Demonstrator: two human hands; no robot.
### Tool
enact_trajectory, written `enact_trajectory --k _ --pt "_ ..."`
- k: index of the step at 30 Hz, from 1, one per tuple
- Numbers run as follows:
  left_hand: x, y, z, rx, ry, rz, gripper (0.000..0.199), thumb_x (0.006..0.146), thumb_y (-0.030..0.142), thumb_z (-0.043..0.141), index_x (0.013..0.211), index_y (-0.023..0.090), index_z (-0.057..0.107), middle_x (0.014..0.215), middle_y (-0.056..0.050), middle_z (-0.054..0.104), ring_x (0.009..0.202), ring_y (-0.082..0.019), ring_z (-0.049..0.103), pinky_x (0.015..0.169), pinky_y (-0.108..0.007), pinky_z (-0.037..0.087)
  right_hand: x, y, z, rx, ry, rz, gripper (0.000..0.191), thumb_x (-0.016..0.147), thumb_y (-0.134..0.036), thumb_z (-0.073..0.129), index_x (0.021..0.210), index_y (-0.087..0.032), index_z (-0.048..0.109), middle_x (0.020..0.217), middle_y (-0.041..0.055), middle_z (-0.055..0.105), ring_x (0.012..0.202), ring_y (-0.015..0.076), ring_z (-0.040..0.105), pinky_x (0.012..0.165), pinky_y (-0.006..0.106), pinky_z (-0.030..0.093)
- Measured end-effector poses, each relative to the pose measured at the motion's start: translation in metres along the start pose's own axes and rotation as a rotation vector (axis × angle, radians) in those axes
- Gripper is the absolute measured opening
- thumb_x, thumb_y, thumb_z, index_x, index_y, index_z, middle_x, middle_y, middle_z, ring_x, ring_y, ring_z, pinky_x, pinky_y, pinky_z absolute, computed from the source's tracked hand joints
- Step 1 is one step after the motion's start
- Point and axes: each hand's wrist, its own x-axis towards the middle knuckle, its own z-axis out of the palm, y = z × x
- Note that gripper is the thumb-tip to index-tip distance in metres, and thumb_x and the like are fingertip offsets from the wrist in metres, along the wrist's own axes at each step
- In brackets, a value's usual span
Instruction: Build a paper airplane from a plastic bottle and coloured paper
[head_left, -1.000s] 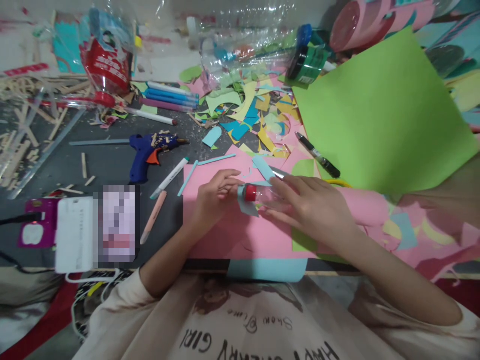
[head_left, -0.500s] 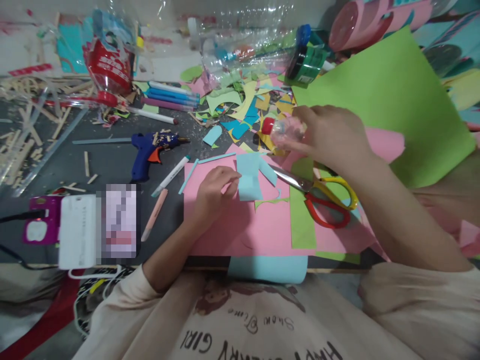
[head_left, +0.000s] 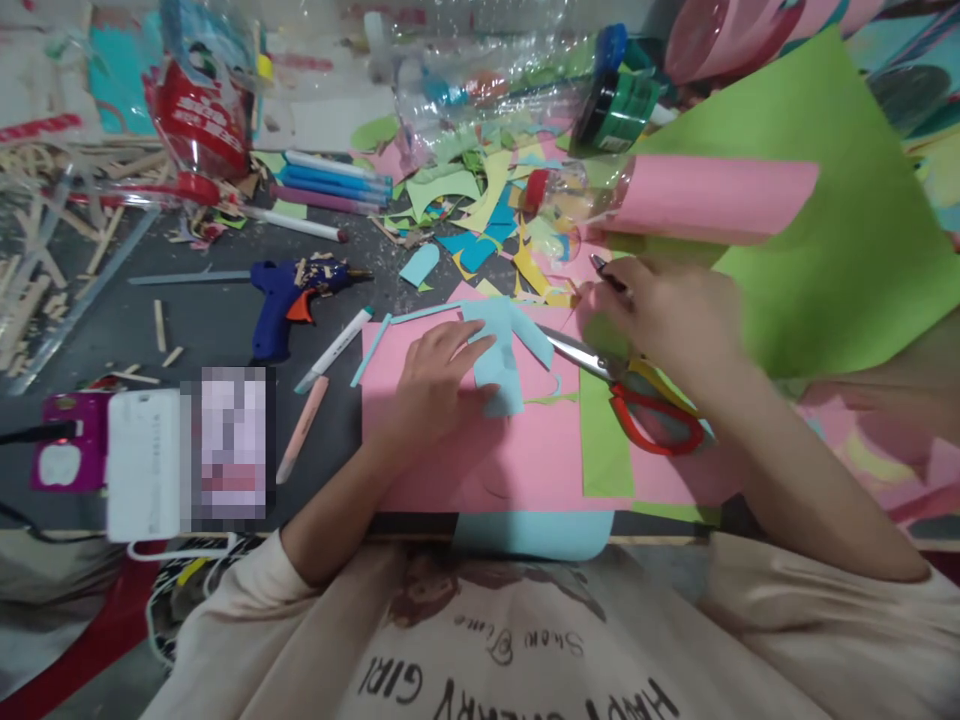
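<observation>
My left hand (head_left: 442, 385) rests with its fingers spread over the left edge of a small light blue paper piece (head_left: 499, 360), on a pink sheet (head_left: 450, 470). Between the fingers of my right hand (head_left: 660, 305) is a dark pen (head_left: 609, 276), its upper end pointing up and left. Scissors (head_left: 652, 425) with red and yellow handles lie under and left of my right wrist, partly hidden by it. Beyond my right hand a clear bottle (head_left: 577, 195) with a red cap lies on its side, pink paper (head_left: 720, 197) around its body.
A blue glue gun (head_left: 277, 310), markers (head_left: 337, 350) and phones lie at left, with wooden sticks (head_left: 45, 270) farther off. Coloured scraps (head_left: 480, 245) and clear bottles are piled at the back. A large green sheet (head_left: 840, 220) covers the right.
My right hand has let go of the bottle, moved down and taken hold of the pen. My left hand has spread its fingers onto the light blue piece. The view has shifted slightly.
</observation>
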Motion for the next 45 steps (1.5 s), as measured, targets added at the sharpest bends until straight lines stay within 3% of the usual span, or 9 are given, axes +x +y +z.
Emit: enact_trajectory --k 3,8,13,17,21,26,31,41,45 --pt "0.000 -0.001 0.000 -0.010 -0.030 -0.005 0.051 0.090 0.044 0.069 0.135 0.022 0.060 0.145 -0.015 0.059 0.135 -0.033 0.052 0.110 -0.051 0.044 -0.010 0.016 0.016 -0.019 0.113 -0.010 0.034 0.099 -0.036 0.055 0.100 -0.008 0.074 0.089 0.0194 0.074 0.072 0.0208 0.060 0.055 0.033 0.023" --pt "-0.003 -0.004 0.002 0.037 0.016 0.039 0.060 0.091 0.043 0.069 0.143 0.018 0.051 0.152 -0.022 0.048 0.142 -0.035 0.047 0.114 -0.054 0.043 -0.001 0.033 0.027 0.040 0.033 0.010 0.030 0.093 -0.029 0.064 0.115 -0.009 0.071 0.099 0.0207 0.075 0.080 0.0239 0.064 0.057 0.033 0.031" --pt "-0.003 -0.005 0.000 0.084 0.022 0.057 0.065 0.090 0.041 0.070 0.145 0.015 0.049 0.152 -0.026 0.046 0.142 -0.040 0.046 0.113 -0.058 0.044 -0.010 0.038 0.025 0.151 0.215 -0.247 0.036 0.099 -0.021 0.047 0.127 -0.017 0.069 0.107 0.0190 0.075 0.094 0.0275 0.068 0.069 0.037 0.042" --pt "-0.002 -0.005 -0.002 0.068 -0.021 0.039 0.064 0.091 0.047 0.067 0.145 0.017 0.048 0.151 -0.024 0.048 0.141 -0.039 0.047 0.114 -0.058 0.042 -0.033 0.031 0.022 0.611 0.506 -0.219 0.034 0.097 -0.016 0.045 0.120 -0.022 0.070 0.099 0.0144 0.074 0.086 0.0236 0.070 0.070 0.039 0.051" --pt "-0.001 -0.004 -0.004 0.075 -0.033 0.042 0.062 0.093 0.046 0.064 0.145 0.015 0.049 0.149 -0.023 0.052 0.141 -0.037 0.048 0.116 -0.055 0.040 -0.051 0.010 0.028 1.231 0.437 -0.013 0.021 0.094 -0.023 0.056 0.114 -0.026 0.060 0.094 0.0077 0.076 0.081 0.0238 0.073 0.071 0.041 0.058" --pt "0.000 -0.001 -0.006 0.068 -0.054 0.031 0.062 0.094 0.047 0.062 0.145 0.014 0.048 0.149 -0.021 0.053 0.141 -0.036 0.047 0.118 -0.053 0.039 -0.064 -0.018 0.046 0.805 0.220 -0.039 0.018 0.093 -0.038 0.063 0.105 -0.025 0.059 0.101 0.0102 0.075 0.081 0.0252 0.071 0.071 0.040 0.057" --pt "0.001 0.000 -0.004 0.055 -0.067 -0.016 0.066 0.090 0.051 0.066 0.144 0.016 0.050 0.149 -0.020 0.053 0.139 -0.037 0.049 0.117 -0.054 0.039 -0.063 -0.026 0.065 0.423 0.232 -0.282 0.028 0.092 -0.012 0.048 0.113 -0.018 0.066 0.111 0.0166 0.071 0.102 0.0316 0.064 0.083 0.048 0.055" --pt "0.000 0.004 -0.005 0.056 -0.107 -0.002 0.070 0.084 0.042 0.075 0.144 0.017 0.048 0.148 -0.019 0.053 0.138 -0.037 0.049 0.116 -0.055 0.039 -0.045 0.011 0.065 0.235 0.318 -0.304 0.032 0.100 -0.017 0.041 0.101 -0.021 0.073 0.092 0.0110 0.071 0.087 0.0256 0.065 0.076 0.041 0.053" --pt "0.001 0.009 -0.006 0.106 -0.112 0.014 0.066 0.086 0.040 0.073 0.141 0.014 0.050 0.147 -0.020 0.054 0.137 -0.036 0.050 0.115 -0.052 0.041 -0.054 -0.002 0.048 0.539 0.450 -0.331 0.026 0.100 -0.034 0.053 0.087 -0.021 0.070 0.077 0.0074 0.069 0.072 0.0217 0.066 0.065 0.036 0.053"
